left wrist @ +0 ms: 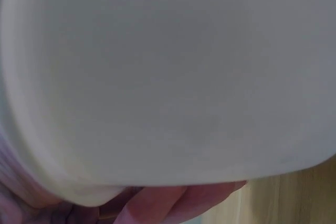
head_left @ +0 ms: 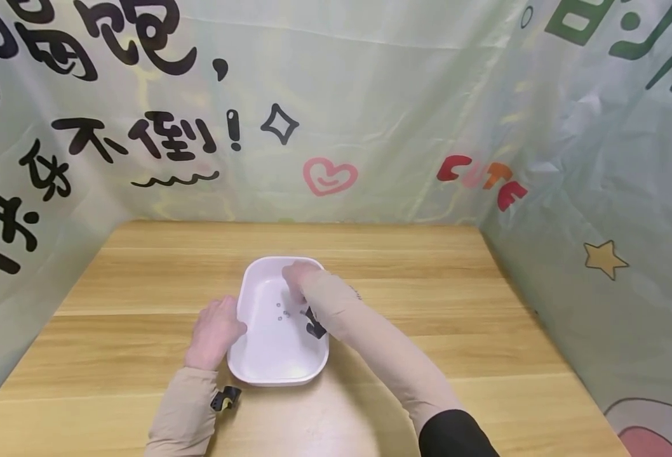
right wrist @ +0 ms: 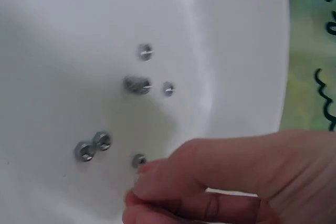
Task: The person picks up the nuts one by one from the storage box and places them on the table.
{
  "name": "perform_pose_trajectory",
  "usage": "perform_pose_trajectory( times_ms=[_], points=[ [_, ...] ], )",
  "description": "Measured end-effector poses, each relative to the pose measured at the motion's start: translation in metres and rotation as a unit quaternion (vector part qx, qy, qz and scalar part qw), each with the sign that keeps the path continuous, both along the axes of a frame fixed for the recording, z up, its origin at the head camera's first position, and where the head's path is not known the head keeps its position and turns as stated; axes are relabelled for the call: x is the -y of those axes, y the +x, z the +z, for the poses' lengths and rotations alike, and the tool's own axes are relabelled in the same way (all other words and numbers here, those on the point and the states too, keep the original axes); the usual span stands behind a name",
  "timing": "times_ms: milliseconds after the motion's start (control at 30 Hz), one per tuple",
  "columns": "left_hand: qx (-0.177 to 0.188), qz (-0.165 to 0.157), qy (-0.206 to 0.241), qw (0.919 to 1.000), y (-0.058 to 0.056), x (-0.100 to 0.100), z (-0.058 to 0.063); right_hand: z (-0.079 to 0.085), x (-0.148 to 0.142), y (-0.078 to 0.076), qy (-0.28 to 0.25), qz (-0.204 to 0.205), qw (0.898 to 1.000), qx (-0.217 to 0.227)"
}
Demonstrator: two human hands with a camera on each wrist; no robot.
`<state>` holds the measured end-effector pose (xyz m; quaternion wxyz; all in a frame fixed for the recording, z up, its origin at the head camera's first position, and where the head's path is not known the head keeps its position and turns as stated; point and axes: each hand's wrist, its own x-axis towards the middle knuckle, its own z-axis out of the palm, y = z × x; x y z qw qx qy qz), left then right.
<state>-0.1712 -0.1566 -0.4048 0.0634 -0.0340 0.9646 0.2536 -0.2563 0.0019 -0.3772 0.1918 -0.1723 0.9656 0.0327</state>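
A white tray point(head_left: 275, 362) with rounded corners lies on the wooden table. My left hand point(head_left: 216, 333) grips its left side, the thumb over the rim; in the left wrist view, fingers point(left wrist: 157, 203) show along the outside of the tray's wall point(left wrist: 173, 129). Inside the tray, toward its far right, is my right hand point(head_left: 300, 279). Several small shiny metal nuts lie on the tray floor, among them a pair of nuts point(right wrist: 94, 147). One nut point(right wrist: 139, 160) sits right at my right thumb tip. The right fingers are bent toward the thumb; whether they pinch anything is hidden.
The wooden table point(head_left: 404, 298) extends around the tray. Printed cloth point(head_left: 393, 127) stands along its back and sides. Black wrist mounts are on both sleeves, the left mount point(head_left: 225, 398) beside the tray's near left corner.
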Motion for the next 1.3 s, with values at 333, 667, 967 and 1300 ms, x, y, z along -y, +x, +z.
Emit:
perform_pose_trajectory(
  times_ms=[333, 667, 967, 1300],
  points=[
    [0.001, -0.002, 0.002, 1.0000, 0.000, 0.000, 0.001, 0.008, -0.010, -0.007, -0.088, 0.068, 0.992, 0.063],
    [-0.001, -0.002, -0.004, 1.0000, 0.000, 0.000, 0.001, 0.014, -0.041, 0.004, -0.281, 0.076, 0.950, 0.114],
    [0.002, -0.003, -0.009, 1.0000, 0.000, 0.001, 0.001, 0.007, -0.076, 0.017, -0.411, 0.050, 0.908, 0.067],
    [-0.010, -0.007, -0.010, 0.9999, 0.000, 0.000, 0.001, -0.013, -0.113, 0.031, -0.513, 0.025, 0.855, -0.075]
  ],
)
